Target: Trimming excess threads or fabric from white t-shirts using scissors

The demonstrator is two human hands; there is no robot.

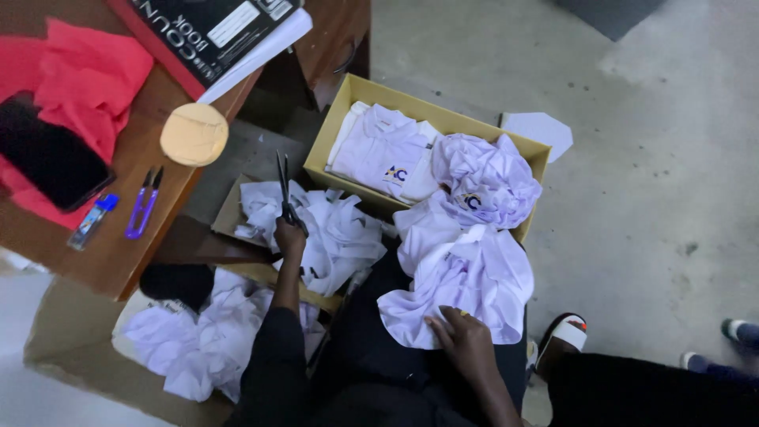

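Seated on the floor, black sleeves reaching forward. Left hand (289, 236) closed around the handles of a pair of scissors (283, 190), blades pointing up and away, shut or nearly so, hovering over a heap of white garments (336, 233) in a shallow cardboard tray (228, 209). Right hand (462, 336) pressed flat, fingers spread, on a white shirt (466, 277) draped across the lap, pinching nothing. Just beyond, an open yellow-brown cardboard box (348, 111) holding 1 neatly folded white shirt with a small emblem (379, 150) and, beside it, a crumpled white shirt (482, 178) spilling toward the lap. Lower left, another pile of loose white garments (202, 336) in a box. By the look of it, only partly through: 1 piece folded and boxed, 1 in hand, many more loose in 2 heaps. At the left, a wooden desk (118, 253) with red cloth (87, 75), a black phone (47, 154), purple thread snips (142, 205), a round tan pad (194, 133) and a black book (213, 32). At the right, another person's sandalled foot (565, 332).
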